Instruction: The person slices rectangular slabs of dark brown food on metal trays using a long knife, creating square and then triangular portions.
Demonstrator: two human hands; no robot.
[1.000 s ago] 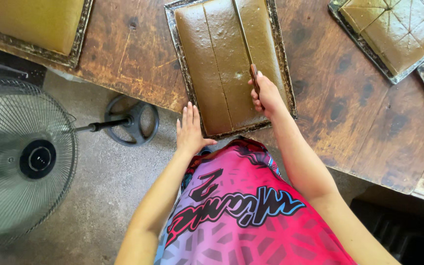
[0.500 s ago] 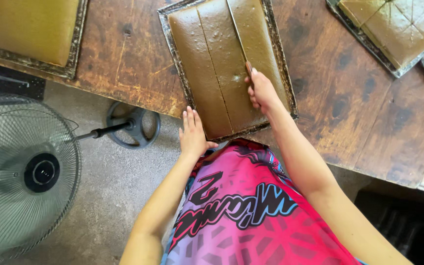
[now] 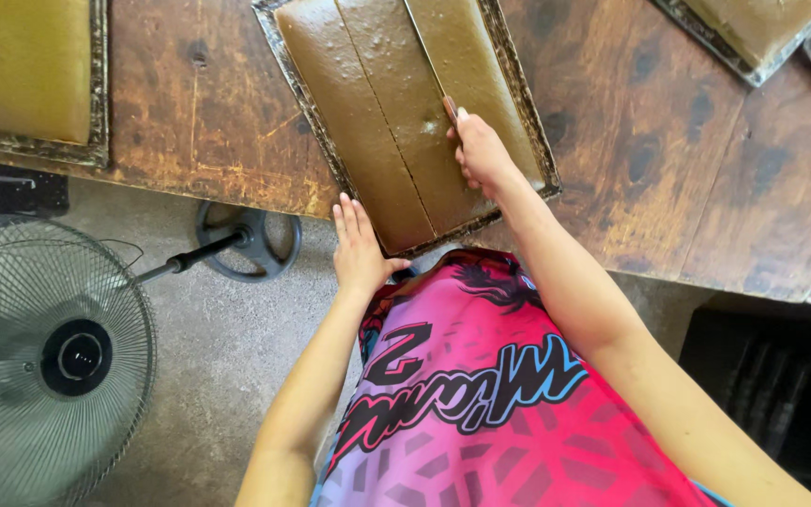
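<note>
Two hands at your brown slab tray (image 3: 518, 141).
Right hand (image 3: 481, 150) clamps the knife (image 3: 429, 61); left hand (image 3: 359, 249), fingers together, steadies the rim.

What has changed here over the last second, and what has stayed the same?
The right hand, holding a knife, has drawn back along the second cut line in the brown slab, toward the person, so that cut now runs longer. The left hand still rests flat against the near corner of the metal tray. The first cut, the other trays and the floor fan are unchanged.
</note>
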